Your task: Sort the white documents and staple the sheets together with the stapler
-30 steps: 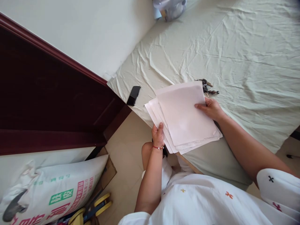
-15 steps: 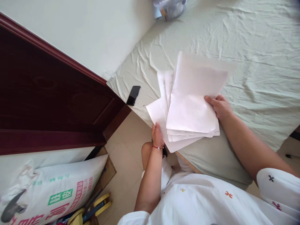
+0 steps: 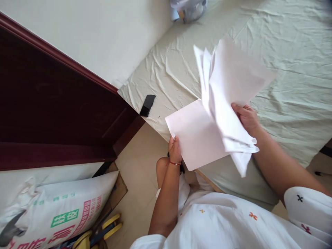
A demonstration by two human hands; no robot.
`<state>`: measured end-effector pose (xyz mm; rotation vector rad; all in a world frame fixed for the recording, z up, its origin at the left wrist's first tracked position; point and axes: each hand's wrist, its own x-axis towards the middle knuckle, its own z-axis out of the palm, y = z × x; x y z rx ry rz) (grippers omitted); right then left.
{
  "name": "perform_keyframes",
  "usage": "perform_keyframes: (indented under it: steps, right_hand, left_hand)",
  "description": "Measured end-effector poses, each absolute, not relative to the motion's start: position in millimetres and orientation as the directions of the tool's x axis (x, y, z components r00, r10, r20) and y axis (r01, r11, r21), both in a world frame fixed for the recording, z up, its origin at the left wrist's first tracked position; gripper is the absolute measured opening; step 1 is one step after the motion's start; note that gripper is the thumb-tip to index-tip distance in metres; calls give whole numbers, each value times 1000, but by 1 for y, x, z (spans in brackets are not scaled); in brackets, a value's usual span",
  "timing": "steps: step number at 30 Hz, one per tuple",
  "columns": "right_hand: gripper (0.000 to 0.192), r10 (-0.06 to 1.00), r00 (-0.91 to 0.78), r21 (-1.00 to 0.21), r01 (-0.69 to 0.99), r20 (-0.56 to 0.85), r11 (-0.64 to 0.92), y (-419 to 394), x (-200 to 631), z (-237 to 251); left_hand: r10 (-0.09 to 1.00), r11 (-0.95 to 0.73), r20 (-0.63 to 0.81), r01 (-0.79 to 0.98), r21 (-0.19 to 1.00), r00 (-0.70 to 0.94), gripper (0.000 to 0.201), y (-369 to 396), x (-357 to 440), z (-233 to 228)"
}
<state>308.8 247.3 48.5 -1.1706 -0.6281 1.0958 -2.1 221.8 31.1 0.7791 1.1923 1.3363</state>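
Observation:
My left hand, with a red beaded string at the wrist, pinches the left edge of one white sheet of paper. My right hand grips several papers by their right side, thumb on top. Those papers are bent lengthwise and fanned, their far edges raised and smeared by motion. They cover the right end of the sheet in my left hand. Both lots are held above the pale green cloth. My right hand's fingers are mostly hidden under the papers.
A black phone lies at the cloth's left edge. A clear plastic container stands at the back by the wall. On the floor at lower left are a printed white sack, a cardboard piece and yellow-and-blue things. A dark red wood panel borders the left.
My right hand has swung its papers up and to the right, bending them. The single sheet in my left hand is now much more exposed; that hand has barely moved.

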Motion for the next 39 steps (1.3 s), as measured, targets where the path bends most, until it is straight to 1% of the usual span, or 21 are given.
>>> perform_keyframes:
  steps: [2, 4, 8, 11, 14, 17, 21, 25, 29, 33, 36, 39]
  right_hand:
    - [43, 895, 386, -902, -431, -225, -41, 245, 301, 54]
    - [40, 902, 352, -895, -439, -251, -78, 243, 295, 56]
    - [37, 947, 265, -935, -345, -181, -82, 243, 291, 50]
    - [34, 967, 223, -965, -254, -126, -68, 245, 292, 43]
    - [37, 967, 244, -988, -149, -79, -43, 243, 290, 39]
    - [39, 956, 284, -994, -99, -80, -54, 240, 285, 41]
    - [37, 944, 324, -997, -59, -59, -42, 238, 280, 45]
    - [39, 937, 347, -998, -48, -43, -28, 239, 278, 45]
    - [37, 942, 332, -997, -76, -48, -24, 240, 279, 42]
    - [34, 950, 309, -999, -44, -41, -29, 240, 280, 39]
    - [33, 952, 303, -998, -43, -47, -36, 240, 280, 37]
    - [33, 956, 292, -998, -49, -39, -26, 240, 280, 36]
  left_hand:
    - [969, 152, -199, -279, 948, -147, 56, 221, -3, 29]
    - [972, 144, -183, -245, 959, -149, 57, 221, -4, 28]
    - [985, 70, -91, -143, 987, -149, 59, 221, -6, 25]
    - [989, 41, -57, -120, 992, -135, 58, 221, -5, 24]
    - [985, 28, -47, -113, 993, -168, 59, 221, -3, 22]
    - [976, 13, -34, -97, 995, -217, 64, 220, -2, 20]
    - [963, 36, -51, -62, 997, -266, 68, 219, -4, 17]
    - [961, 72, -81, -44, 996, -266, 66, 219, -9, 14]
    - [952, 121, -123, -23, 992, -282, 61, 219, -12, 12]
    - [936, 164, -171, -48, 985, -309, 62, 219, -13, 14]
    - [939, 159, -175, -77, 984, -297, 63, 219, -11, 16]
    - [958, 140, -158, -89, 986, -241, 60, 219, -10, 20]
